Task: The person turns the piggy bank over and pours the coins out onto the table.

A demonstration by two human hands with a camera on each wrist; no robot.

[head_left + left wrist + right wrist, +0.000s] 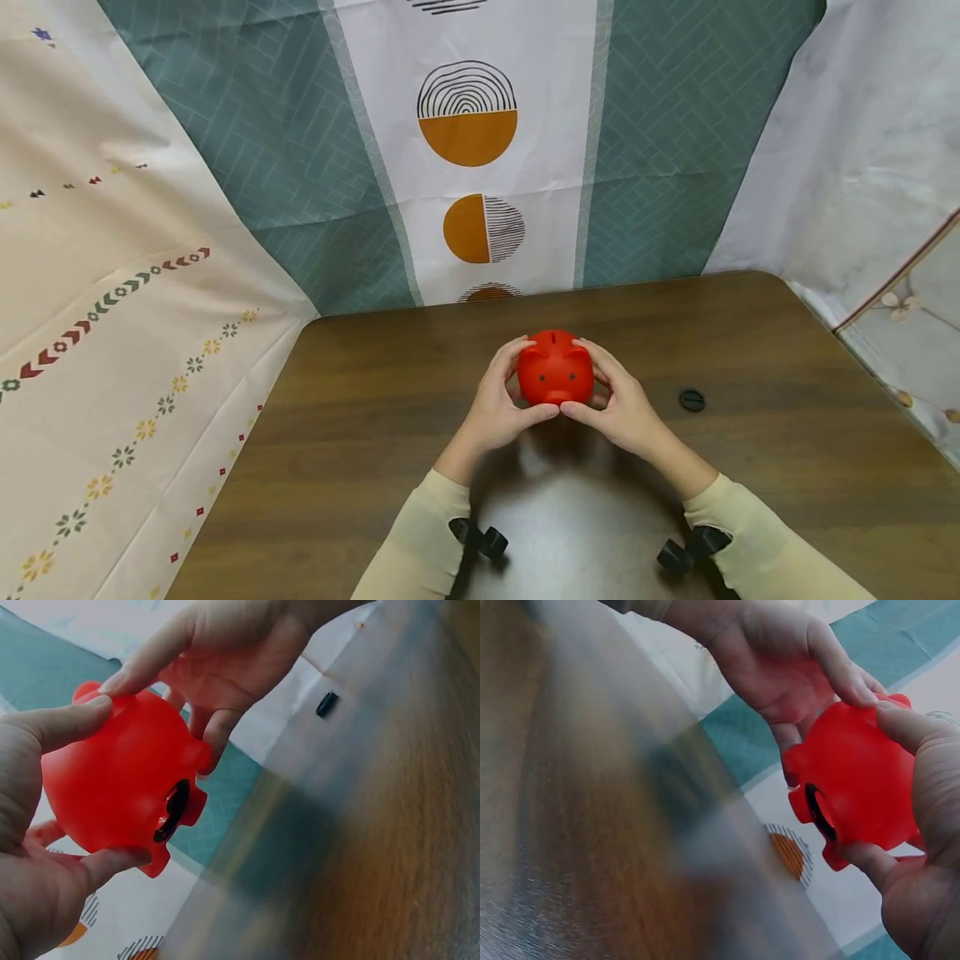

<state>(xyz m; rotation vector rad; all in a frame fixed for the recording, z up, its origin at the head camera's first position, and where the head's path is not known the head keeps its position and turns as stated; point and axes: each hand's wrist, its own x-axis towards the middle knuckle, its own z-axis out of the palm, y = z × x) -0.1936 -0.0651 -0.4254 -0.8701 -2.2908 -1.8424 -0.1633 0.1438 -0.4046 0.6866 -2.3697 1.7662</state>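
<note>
Both hands hold a red piggy bank (555,375) up above the table, its snout and eyes toward me and a coin slot on top. My left hand (501,408) grips its left side, thumb near the snout and fingers around the flank. On the other side my right hand (618,408) does the same, the two thumb tips nearly meeting under the snout. From below, the left wrist view shows an uncovered, black-rimmed hole (173,810) between the stubby feet. A round black plug (692,400) lies on the table to the right of my right hand.
The brown wooden table (360,467) reaches back to a hanging green and white patterned cloth (660,150). Pale cloths hang at the left and right sides. Each sleeved wrist carries a black strapped-on device (493,543).
</note>
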